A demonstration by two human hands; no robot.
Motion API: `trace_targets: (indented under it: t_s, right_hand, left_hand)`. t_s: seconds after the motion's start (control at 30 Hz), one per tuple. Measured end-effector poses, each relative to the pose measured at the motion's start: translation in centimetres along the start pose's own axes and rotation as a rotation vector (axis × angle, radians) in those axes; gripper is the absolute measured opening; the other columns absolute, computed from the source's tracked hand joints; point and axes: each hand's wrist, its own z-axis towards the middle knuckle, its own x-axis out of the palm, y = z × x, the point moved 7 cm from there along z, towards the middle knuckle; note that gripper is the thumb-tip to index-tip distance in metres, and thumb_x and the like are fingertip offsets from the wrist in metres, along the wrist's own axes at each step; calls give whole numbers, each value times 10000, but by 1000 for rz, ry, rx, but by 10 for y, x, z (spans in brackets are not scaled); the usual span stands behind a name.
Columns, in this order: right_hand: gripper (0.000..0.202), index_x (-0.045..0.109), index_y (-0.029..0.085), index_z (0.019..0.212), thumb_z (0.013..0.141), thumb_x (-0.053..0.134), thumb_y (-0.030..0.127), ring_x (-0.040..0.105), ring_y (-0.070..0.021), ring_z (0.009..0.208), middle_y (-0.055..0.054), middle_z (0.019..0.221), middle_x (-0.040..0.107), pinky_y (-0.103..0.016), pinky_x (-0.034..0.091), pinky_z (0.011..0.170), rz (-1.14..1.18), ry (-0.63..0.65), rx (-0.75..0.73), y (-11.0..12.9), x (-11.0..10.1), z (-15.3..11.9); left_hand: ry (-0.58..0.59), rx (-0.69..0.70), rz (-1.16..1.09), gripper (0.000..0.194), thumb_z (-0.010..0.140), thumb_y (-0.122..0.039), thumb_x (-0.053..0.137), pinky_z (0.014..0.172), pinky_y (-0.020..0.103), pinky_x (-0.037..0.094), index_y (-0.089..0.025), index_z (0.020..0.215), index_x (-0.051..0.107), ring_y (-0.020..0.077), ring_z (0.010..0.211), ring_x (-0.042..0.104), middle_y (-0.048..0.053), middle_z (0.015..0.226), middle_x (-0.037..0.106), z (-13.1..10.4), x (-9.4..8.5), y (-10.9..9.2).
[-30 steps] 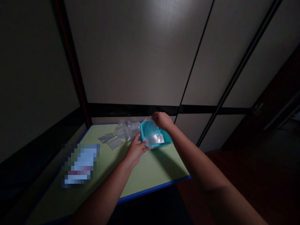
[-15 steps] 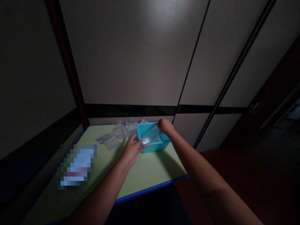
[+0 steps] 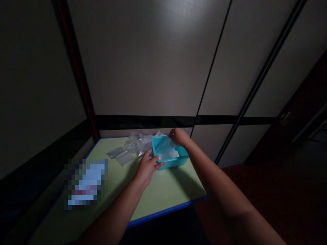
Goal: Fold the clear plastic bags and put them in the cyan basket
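A turquoise plastic basket point(image 3: 173, 164) stands near the back edge of the green table. My left hand point(image 3: 148, 166) is at its front left corner, thumb over the rim and fingers against the outer wall, gripping it. Over the basket's back rim is my right hand point(image 3: 179, 137), its fingers closed on a clear plastic bag point(image 3: 165, 148) that hangs down into the basket. Something whitish lies at the bottom, too unclear to name. Left of the basket, more clear plastic bags point(image 3: 138, 143) lie in a loose heap.
The green table point(image 3: 163, 199) has a blue edge. At its left lies a pixelated blue-white item point(image 3: 89, 180) with a reddish band. Behind the table rise grey cabinet panels point(image 3: 145, 68) with a black strip. Dark red floor shows at the right.
My right hand has moved slightly left over the basket, and the clear bag in it has shifted and spread. My left hand keeps its place on the basket. The whole view has shifted a little.
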Motion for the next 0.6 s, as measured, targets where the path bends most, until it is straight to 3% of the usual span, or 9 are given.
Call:
trace_targets:
  t_s: [0.13, 0.4, 0.6]
  right_hand:
    - [283, 685, 170, 981, 896, 480, 345, 642, -157, 825, -85, 943, 708, -197, 416, 660, 25, -30, 14, -6, -7, 2]
    - [241, 703, 117, 931, 849, 545, 279, 663, -206, 844, -142, 941, 709, -219, 436, 673, -6, 44, 148, -39, 23, -9]
    - [369, 704, 92, 840, 887, 491, 389, 679, -192, 712, -152, 823, 717, -222, 456, 640, 20, 95, 178, -41, 31, -13]
  left_hand:
    - [-5, 11, 7, 383, 807, -7, 539, 597, 244, 575, -146, 1155, 462, 103, 545, 655, -1, 772, 635, -1, 0, -1]
    - [-13, 6, 6, 402, 824, 16, 501, 577, 225, 572, -155, 1183, 442, 96, 551, 652, -3, 781, 628, -4, 2, -2]
    - [-13, 6, 0, 396, 831, 28, 486, 554, 208, 566, -154, 1180, 438, 93, 541, 650, -4, 772, 629, -5, 3, -2]
